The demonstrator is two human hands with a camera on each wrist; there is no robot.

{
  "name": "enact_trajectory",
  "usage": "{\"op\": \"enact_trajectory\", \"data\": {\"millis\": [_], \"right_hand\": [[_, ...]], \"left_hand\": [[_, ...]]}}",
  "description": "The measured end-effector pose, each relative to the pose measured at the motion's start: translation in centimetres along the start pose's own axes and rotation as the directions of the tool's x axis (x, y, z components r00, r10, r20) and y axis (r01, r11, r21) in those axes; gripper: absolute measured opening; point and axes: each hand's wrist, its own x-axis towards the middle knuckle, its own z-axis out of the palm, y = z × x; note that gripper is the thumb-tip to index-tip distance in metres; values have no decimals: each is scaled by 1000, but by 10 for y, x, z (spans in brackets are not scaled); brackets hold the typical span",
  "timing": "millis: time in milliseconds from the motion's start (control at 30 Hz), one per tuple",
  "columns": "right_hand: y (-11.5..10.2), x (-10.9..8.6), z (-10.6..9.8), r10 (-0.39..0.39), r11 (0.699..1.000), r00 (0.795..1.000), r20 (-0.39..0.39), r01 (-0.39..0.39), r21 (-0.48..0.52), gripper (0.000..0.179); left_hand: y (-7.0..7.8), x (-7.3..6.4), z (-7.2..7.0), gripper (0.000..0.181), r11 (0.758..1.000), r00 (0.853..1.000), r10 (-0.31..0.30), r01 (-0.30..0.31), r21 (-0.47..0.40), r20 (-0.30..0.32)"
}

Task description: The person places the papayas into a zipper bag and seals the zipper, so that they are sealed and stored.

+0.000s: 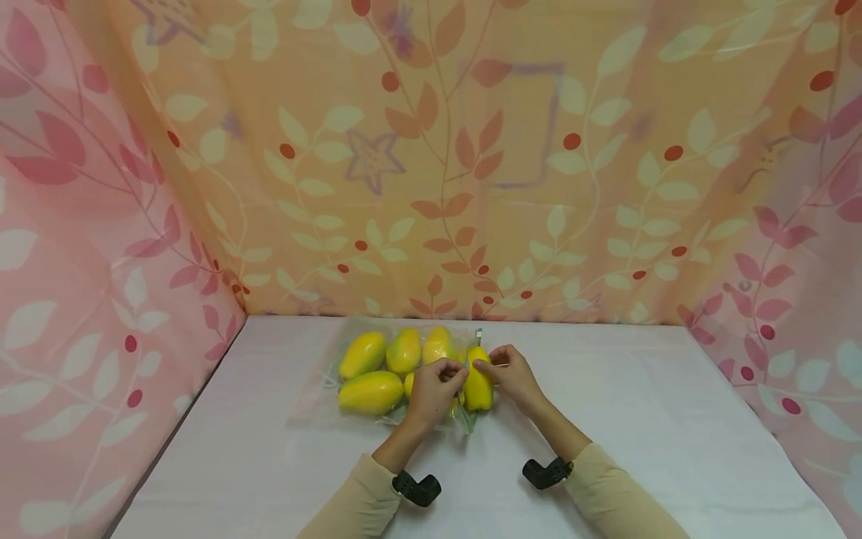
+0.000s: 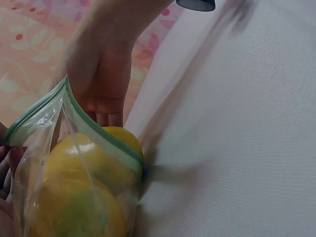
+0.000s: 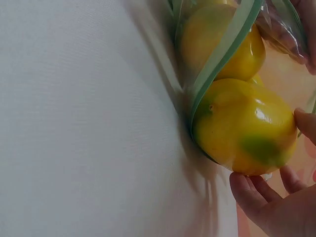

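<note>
A clear zip bag (image 1: 313, 408) with a green zip strip (image 2: 106, 136) lies on its side, holding several yellow mangoes (image 1: 370, 393) with greenish patches. My left hand (image 1: 434, 393) pinches the upper edge of the bag's mouth, seen at the lower left of the left wrist view. In the bag's open mouth, on the right, sits one mango (image 3: 242, 126), partly inside the green strip. My right hand (image 1: 520, 380) holds this mango from its outer side, thumb (image 3: 305, 123) on one side and fingertips (image 3: 242, 185) on the other.
A white cloth covers the table (image 1: 640, 427). Behind it hangs an orange curtain (image 1: 323, 187) with leaf patterns, and pink patterned curtains (image 1: 67, 337) stand at both sides. Each wrist carries a black camera (image 1: 417, 489).
</note>
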Motion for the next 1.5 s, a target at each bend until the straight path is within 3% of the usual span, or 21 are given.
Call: {"op": "enact_trajectory", "data": {"millis": [200, 400, 900, 1200, 1367, 1500], "right_hand": [[0, -5, -8, 5, 1000, 998, 60, -6, 9, 49], [3, -9, -14, 15, 996, 991, 136, -27, 85, 52], [10, -10, 17, -20, 990, 1000, 19, 17, 142, 36], [7, -13, 5, 54, 988, 990, 133, -72, 138, 39], [3, -8, 10, 15, 987, 993, 117, -33, 155, 34], [2, -4, 17, -49, 981, 986, 160, 17, 195, 30]], "left_hand": [[0, 0, 2, 20, 1000, 1000, -16, 16, 4, 7], [-1, 2, 2, 18, 1000, 1000, -23, 23, 1, 10], [0, 3, 5, 17, 999, 999, 42, -42, -12, 16], [1, 1, 5, 19, 1000, 999, 28, -28, 3, 15], [-1, 1, 5, 19, 999, 999, 42, -43, 10, 29], [-3, 2, 6, 18, 998, 998, 55, -55, 21, 25]]}}
